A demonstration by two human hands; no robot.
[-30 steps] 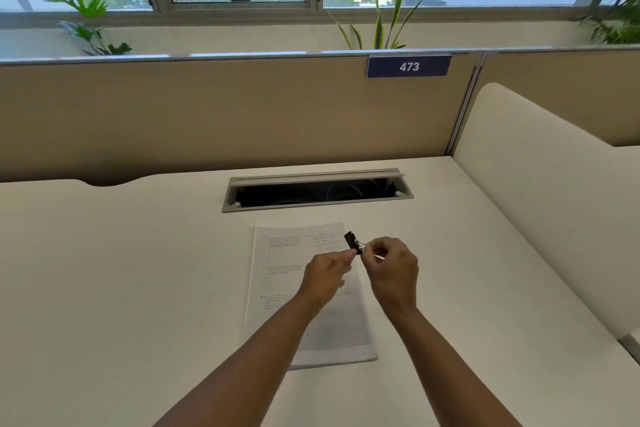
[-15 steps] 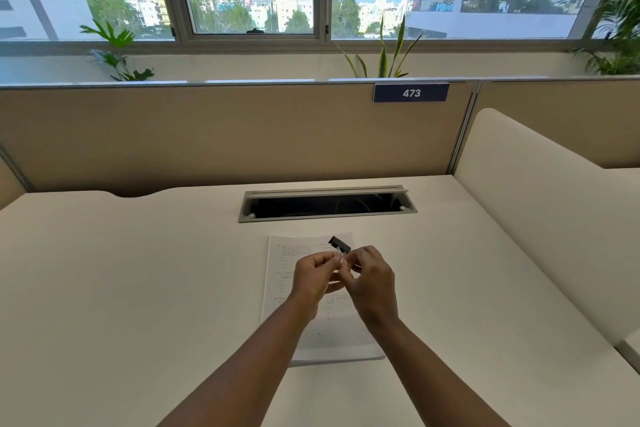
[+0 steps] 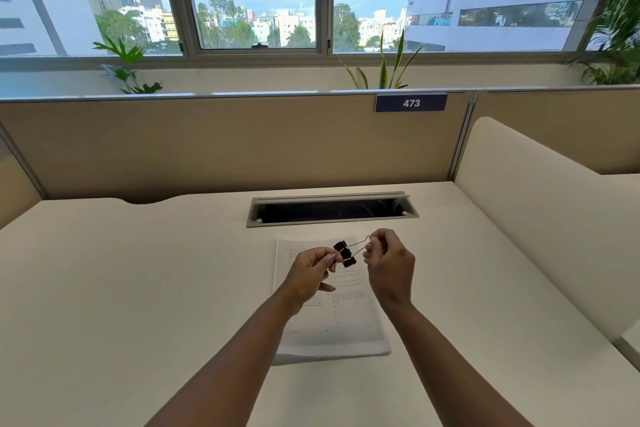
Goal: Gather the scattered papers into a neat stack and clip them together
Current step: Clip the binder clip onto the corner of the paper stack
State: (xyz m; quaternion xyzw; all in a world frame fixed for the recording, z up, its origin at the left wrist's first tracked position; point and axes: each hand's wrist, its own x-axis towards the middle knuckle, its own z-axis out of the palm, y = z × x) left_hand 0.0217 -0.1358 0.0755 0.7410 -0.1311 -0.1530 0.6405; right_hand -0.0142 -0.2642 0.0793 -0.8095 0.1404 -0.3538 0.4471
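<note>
A neat stack of printed white papers (image 3: 349, 322) lies flat on the cream desk (image 3: 138, 288), in front of me. Above its far end I hold a small black binder clip (image 3: 344, 253) in the air with both hands. My left hand (image 3: 310, 274) pinches one wire handle from the left. My right hand (image 3: 389, 263) pinches the other wire handle, which sticks out to the right. The clip hangs clear of the papers and grips nothing.
A grey cable slot (image 3: 332, 210) is cut into the desk just beyond the papers. A beige partition (image 3: 225, 146) with a blue "473" plate (image 3: 411, 103) stands behind it. A cream side divider (image 3: 540, 218) walls off the right. Plants line the window sill.
My hands have moved apart a little, and the clip's wire handles now spread out between them. The camera has tilted up, showing more window.
</note>
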